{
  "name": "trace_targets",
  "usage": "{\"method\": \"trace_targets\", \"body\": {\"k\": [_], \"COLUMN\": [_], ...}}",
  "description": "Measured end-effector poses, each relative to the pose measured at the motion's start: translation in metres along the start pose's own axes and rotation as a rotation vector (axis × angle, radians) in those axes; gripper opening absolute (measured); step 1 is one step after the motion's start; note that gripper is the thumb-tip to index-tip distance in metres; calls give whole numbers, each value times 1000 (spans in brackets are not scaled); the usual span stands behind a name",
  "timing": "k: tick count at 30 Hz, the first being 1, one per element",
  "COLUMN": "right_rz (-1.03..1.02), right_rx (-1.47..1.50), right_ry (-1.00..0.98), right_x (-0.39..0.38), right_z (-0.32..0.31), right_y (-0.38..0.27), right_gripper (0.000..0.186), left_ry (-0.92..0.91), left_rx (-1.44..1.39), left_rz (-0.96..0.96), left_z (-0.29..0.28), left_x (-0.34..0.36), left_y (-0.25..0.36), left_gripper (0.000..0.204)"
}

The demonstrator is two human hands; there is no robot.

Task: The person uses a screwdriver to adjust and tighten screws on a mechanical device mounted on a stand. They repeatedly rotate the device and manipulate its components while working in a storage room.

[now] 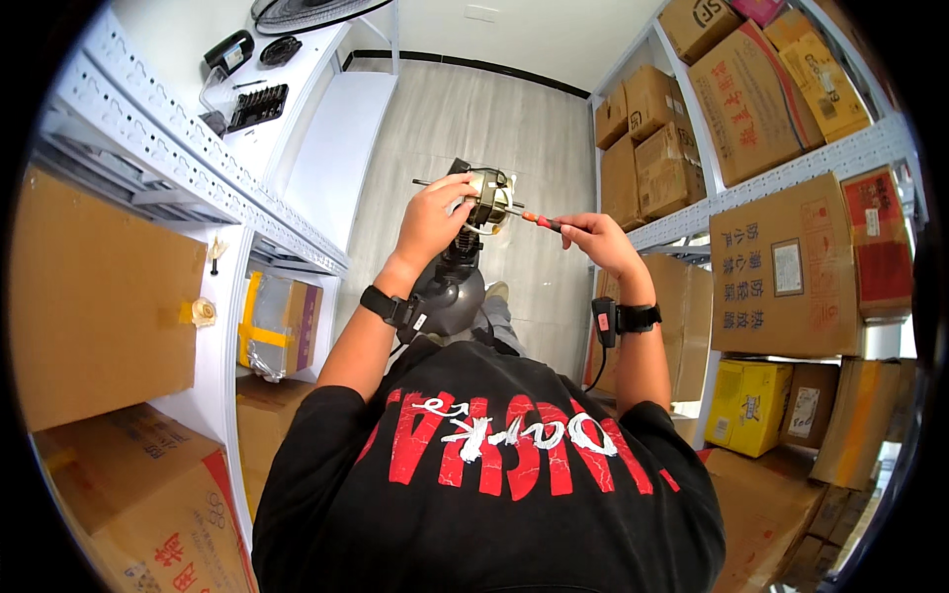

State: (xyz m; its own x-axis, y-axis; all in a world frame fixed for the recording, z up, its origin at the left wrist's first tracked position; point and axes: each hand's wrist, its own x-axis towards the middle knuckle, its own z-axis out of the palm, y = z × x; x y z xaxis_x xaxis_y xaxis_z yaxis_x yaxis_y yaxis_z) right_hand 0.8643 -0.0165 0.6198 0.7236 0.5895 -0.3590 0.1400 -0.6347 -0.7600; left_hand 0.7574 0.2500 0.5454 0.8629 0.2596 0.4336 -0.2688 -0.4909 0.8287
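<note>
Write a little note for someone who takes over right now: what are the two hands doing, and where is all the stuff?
Left hand: grips the fan motor, holding it up in front of the chest.
Right hand: holds an orange-handled screwdriver, tip against the motor's side.
Motor sits on top of a dark rounded housing; a thin shaft sticks out on its left.
Done: motor is bare, no cover on it.
Left: the screwdriver is at the motor; whether the screw is loose or tight cannot be told.
Nearby: a black bit set on the white shelf, upper left.

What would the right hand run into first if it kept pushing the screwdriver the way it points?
Probably the fan motor that the left hand steadies; the right hand aims the screwdriver at it.
</note>
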Motion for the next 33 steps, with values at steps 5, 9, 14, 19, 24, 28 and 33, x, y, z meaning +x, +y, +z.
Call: {"method": "trace_targets", "body": {"k": [5,9,14,19,24,28,33], "right_rz": [-59,-31,190,243,292,154,-163], "right_rx": [-15,57,329,586,512,168,-169], "right_ry": [-23,-126,-342,-567,-594,-355,-29], "right_x": [8,5,7,27,37,24,11], "right_z": [9,17,12,12,4,14,37], "right_y": [11,5,-6,17,15,4,12], "right_gripper": [27,31,35,31,27,31,31], "left_ry": [-39,-92,-166,-266,-256,-228,-210], "left_rx": [71,64,54,-69,-137,-194,-230], "left_rz": [15,34,102,-34,-82,-100,-118], "left_z": [-2,-7,-13,-14,-12,-9,-9], "left_x": [5,10,23,24,21,17,15], "left_y": [2,-5,-9,-13,-21,-27,-25], "left_gripper": [19,15,14,12,10,11,12]}}
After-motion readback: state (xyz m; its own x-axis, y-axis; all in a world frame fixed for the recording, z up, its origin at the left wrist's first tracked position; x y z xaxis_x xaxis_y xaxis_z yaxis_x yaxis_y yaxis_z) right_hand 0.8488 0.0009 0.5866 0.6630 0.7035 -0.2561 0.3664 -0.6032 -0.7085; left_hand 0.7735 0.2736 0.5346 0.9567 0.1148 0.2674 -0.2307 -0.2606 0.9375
